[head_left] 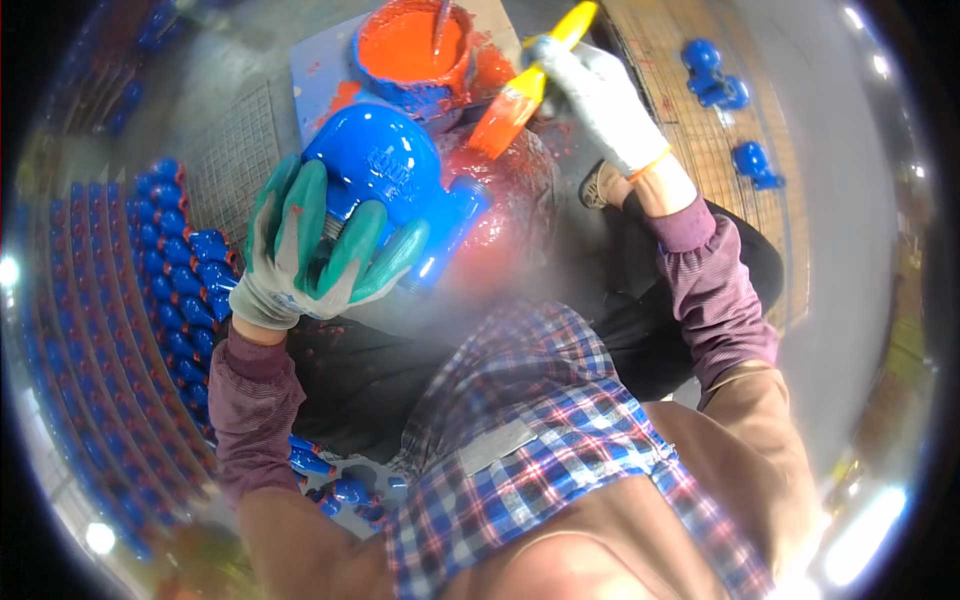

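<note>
- While the left hand (pixel 310 245), in a green-palmed work glove, wraps its spread fingers around the underside of a glossy blue valve body (pixel 385 175), the rounded casting sits tilted in that grip, its dome bulging above the fingertips.
- From the valve body, a short blue threaded neck (pixel 455 225) juts out to the right of the left hand's fingers and slants downward.
- Up and to the right of the left hand, the right hand (pixel 600 100), in a white knit glove, is closed around the yellow handle of a paintbrush (pixel 525 95).
- Below and to the left of the right hand, the brush's bristles are loaded with orange-red paint; they hang just beside the upper right of the valve body, and whether they touch it cannot be told.
- Directly above the left hand, beyond the valve body, stands an open paint can (pixel 412 45) filled with orange-red paint, its blue outside smeared and dripping, with a stick resting in it.
- Left of the left hand, rows of small blue fittings (pixel 165 280) lie packed side by side in curving lines.
- Far to the right of the right hand, a few loose blue parts (pixel 715 85) rest on a wooden surface.
- Beneath both hands, the person's plaid shirt and brown apron fill the lower view.
</note>
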A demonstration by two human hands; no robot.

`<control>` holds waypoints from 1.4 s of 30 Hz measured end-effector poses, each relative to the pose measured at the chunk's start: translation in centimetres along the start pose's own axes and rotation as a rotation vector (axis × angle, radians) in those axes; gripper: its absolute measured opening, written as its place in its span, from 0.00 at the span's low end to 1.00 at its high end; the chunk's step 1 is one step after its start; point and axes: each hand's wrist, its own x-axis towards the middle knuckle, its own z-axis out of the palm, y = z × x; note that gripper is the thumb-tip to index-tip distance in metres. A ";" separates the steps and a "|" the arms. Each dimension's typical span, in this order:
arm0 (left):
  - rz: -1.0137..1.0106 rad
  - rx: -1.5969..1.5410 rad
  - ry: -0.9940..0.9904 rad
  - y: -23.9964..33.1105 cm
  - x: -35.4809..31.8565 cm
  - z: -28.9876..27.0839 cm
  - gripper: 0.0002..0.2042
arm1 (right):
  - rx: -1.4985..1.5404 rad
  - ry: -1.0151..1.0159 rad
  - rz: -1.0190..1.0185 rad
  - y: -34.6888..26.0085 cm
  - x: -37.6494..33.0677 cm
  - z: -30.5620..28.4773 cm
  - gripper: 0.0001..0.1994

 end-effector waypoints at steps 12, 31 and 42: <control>0.150 -0.117 -0.048 0.2 1.5 0.2 0.23 | -0.220 -0.153 -0.385 -1.8 -1.5 3.8 0.23; -0.564 -0.445 -0.044 1.6 1.0 0.2 0.35 | 0.193 0.382 -0.430 -1.7 -12.6 4.0 0.09; -1.645 -1.368 -0.109 5.3 1.7 0.3 0.28 | -0.086 0.487 -0.562 -1.7 -11.9 6.4 0.12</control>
